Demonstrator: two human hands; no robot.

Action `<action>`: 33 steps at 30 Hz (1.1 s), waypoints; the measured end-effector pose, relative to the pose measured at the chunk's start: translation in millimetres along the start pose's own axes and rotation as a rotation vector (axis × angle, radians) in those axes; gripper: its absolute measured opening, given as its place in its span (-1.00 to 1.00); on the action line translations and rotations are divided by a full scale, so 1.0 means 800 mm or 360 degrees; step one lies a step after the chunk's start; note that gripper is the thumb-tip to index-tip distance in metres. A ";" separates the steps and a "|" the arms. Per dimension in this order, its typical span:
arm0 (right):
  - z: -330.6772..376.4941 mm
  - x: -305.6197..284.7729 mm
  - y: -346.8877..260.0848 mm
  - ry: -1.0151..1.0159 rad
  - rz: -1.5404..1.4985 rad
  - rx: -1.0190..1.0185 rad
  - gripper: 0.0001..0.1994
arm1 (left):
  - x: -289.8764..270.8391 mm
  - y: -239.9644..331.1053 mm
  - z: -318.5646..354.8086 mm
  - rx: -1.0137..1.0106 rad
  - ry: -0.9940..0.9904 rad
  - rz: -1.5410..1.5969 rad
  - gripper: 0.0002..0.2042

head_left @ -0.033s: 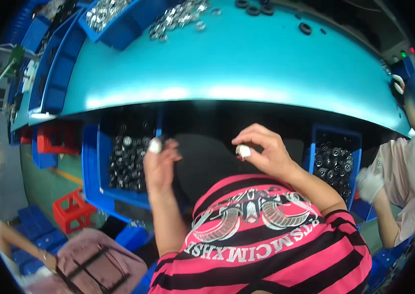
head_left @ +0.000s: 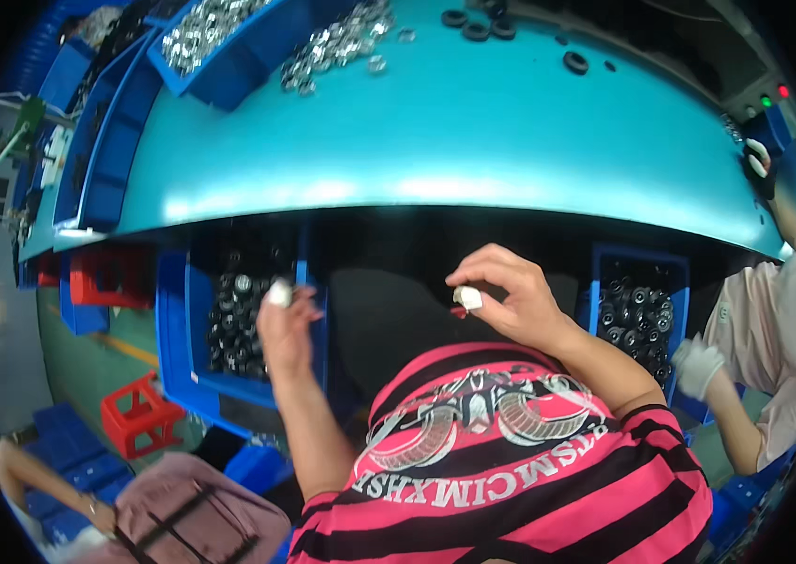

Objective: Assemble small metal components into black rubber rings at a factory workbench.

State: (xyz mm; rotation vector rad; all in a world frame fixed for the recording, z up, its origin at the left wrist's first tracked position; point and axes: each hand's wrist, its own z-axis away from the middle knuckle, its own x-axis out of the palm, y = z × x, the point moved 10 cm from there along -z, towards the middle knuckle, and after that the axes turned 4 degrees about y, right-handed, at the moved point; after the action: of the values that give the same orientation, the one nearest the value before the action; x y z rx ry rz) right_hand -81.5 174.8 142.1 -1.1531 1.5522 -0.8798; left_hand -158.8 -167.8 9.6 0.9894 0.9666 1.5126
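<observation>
My left hand (head_left: 287,324), a white cover on its thumb, is over the right side of the left blue bin (head_left: 172,324). Its fingers look loosely apart and a little blurred, and I see nothing held in them. Inside that bin lie several small black round parts (head_left: 238,320) with metal centres. In front of my striped shirt, my right hand (head_left: 515,296) is curled, its white-covered thumb close to the fingers. A small dark-red spot shows beneath that thumb; what it is I cannot make out.
Beyond my hands runs a turquoise table (head_left: 417,132) with shiny metal pieces (head_left: 337,47) and black rings (head_left: 575,63). At right stands another blue bin (head_left: 595,291) of black parts, beside a co-worker's gloved hand (head_left: 697,367). A red stool (head_left: 139,414) is at left.
My left hand has shifted slightly left and down, further over the left bin. My right hand has hardly moved. The co-worker's gloved hand has moved slightly left.
</observation>
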 end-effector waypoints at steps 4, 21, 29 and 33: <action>-0.032 -0.076 -0.045 0.0219 0.0207 -0.0182 -0.76 | -0.151 0.086 -0.007 0.0691 0.0917 -0.1853 -0.46; -0.204 -0.282 0.078 0.0477 0.1351 0.0300 -0.57 | 0.128 0.054 0.080 0.0590 -0.0280 -0.0565 -0.68; -0.059 0.025 -0.084 -0.0485 0.0270 -0.0494 -0.59 | 0.251 0.030 0.119 -0.0355 -0.1113 0.1007 -0.41; -0.081 0.042 -0.080 -0.0607 0.0165 -0.0574 -0.62 | 0.226 0.022 0.106 -0.0333 -0.0992 0.1093 -0.53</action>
State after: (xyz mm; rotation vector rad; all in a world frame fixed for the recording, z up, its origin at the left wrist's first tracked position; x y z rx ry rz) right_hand -130.5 124.1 209.3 -1.3868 1.4660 -0.2897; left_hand -106.3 15.4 72.7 1.5995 0.0065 1.6305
